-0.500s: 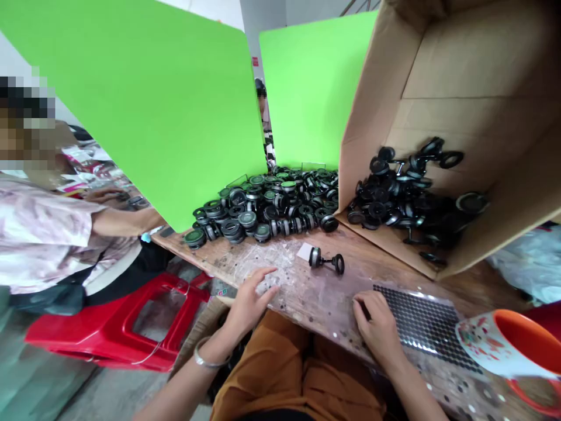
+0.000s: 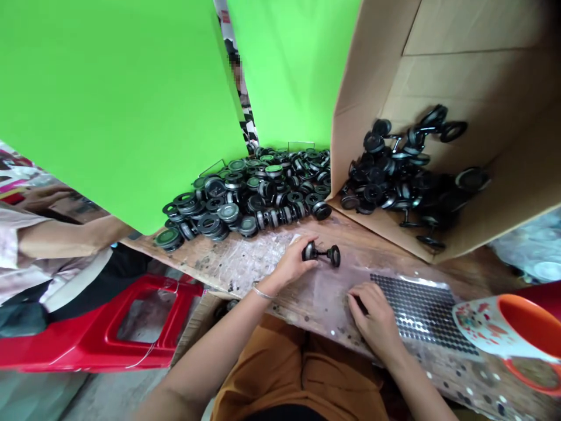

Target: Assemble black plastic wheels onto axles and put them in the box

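My left hand point(image 2: 293, 260) closes its fingers and thumb around the left disc of a black dumbbell-shaped part point(image 2: 335, 256), two round ends joined by a thin rod, which lies on the table. To its right, my right hand point(image 2: 372, 313) rests curled at the table's front, thumb and fingers pressed together. What the right fingers hold, if anything, is hidden. Beside that hand lies a clear sheet of small black round stickers point(image 2: 423, 310). A heap of similar black parts point(image 2: 228, 213) stands behind my left hand.
A cardboard box point(image 2: 350, 117) on its side holds more black parts. Green panels point(image 2: 118, 105) rise behind the heap. A white-and-orange mug point(image 2: 480, 327) stands at right. On the left are a co-worker's arm point(image 2: 65, 237) and a red stool point(image 2: 100, 327).
My left hand has moved right and forward from the table edge and taken hold of the dumbbell-shaped part. My right hand stays nearly in place. The view has shifted slightly.
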